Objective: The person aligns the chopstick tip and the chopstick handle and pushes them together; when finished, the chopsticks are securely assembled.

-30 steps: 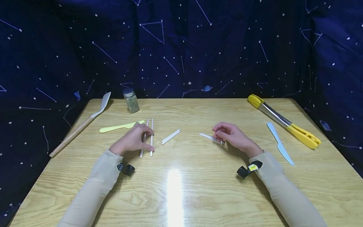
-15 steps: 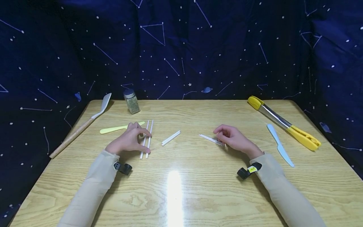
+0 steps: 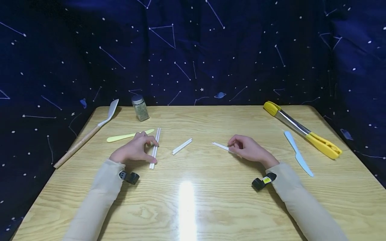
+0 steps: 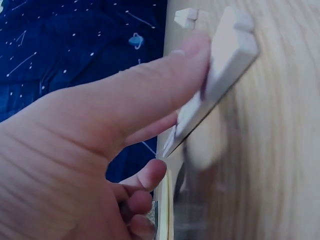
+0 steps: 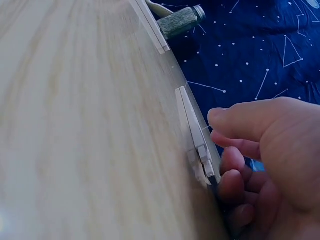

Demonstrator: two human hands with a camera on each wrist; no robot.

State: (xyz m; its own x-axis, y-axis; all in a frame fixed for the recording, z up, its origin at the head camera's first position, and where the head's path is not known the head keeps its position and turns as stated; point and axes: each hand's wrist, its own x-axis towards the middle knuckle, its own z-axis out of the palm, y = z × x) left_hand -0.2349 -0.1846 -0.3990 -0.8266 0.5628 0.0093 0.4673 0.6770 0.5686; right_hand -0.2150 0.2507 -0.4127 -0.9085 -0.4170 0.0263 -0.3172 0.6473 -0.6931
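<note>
My left hand (image 3: 149, 151) rests on the wooden table (image 3: 193, 207), its thumb and curled fingers against two long white sticks (image 3: 155, 148) that lie side by side. In the left wrist view the thumb (image 4: 165, 85) presses on the sticks (image 4: 227, 52). My right hand (image 3: 236, 147) curls over the near end of a short pair of white sticks (image 3: 219, 146). In the right wrist view its fingertips (image 5: 227, 180) touch the end of the short sticks (image 5: 189, 127). Another short pair (image 3: 182, 146) lies loose between the hands.
A spatula with a wooden handle (image 3: 87, 134) and a spice jar (image 3: 140, 107) stand at the back left, a pale yellow plastic knife (image 3: 128, 135) just behind my left hand. Yellow tongs (image 3: 301, 129) and a light blue plastic knife (image 3: 297, 152) lie at the right.
The two long sticks, apart before, now lie together and a little further left under my left hand. My right hand has settled lower over the short sticks.
</note>
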